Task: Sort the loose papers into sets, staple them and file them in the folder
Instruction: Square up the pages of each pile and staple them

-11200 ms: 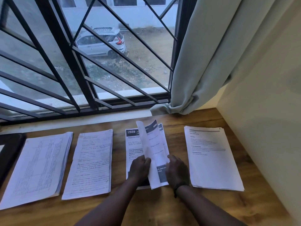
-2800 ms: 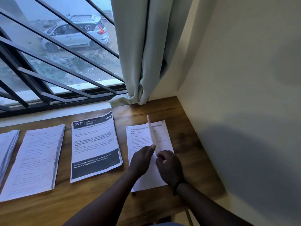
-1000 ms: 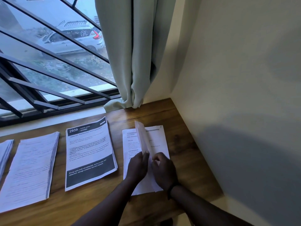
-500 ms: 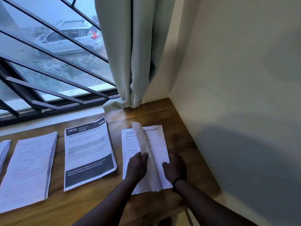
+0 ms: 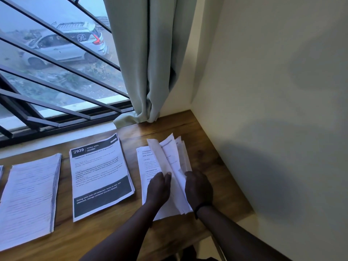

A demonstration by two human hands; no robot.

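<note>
L hand (image 5: 159, 187) lies flat w/ fingers straight, pressing the near-left part of the rightmost stack (image 5: 148, 166). R hand (image 5: 197, 185) is at the stack's right side, fingers curled under several lifted sheets (image 5: 169, 157) that fan up toward 12 o'clock; thumb not visible, so exact grip can't be told.

Key relation: stack sits directly under both hands, long axis running roughly 6 to 12 o'clock, leaning slightly to 11. The lifted sheets rise between the hands, hinging near the middle of the stack, closer to the R hand. Judging by this, R hand does the flipping, L hand anchors.

Outward, at 9 o'clock: the "2939" printed set (image 5: 99, 176), just beside but apart. Further at 9: a handwritten pile (image 5: 30, 194), and a sliver of another at frame edge. All lie on the wooden bench (image 5: 216, 166). No stapler or folder in view; sorting step prob. not finished.
</note>
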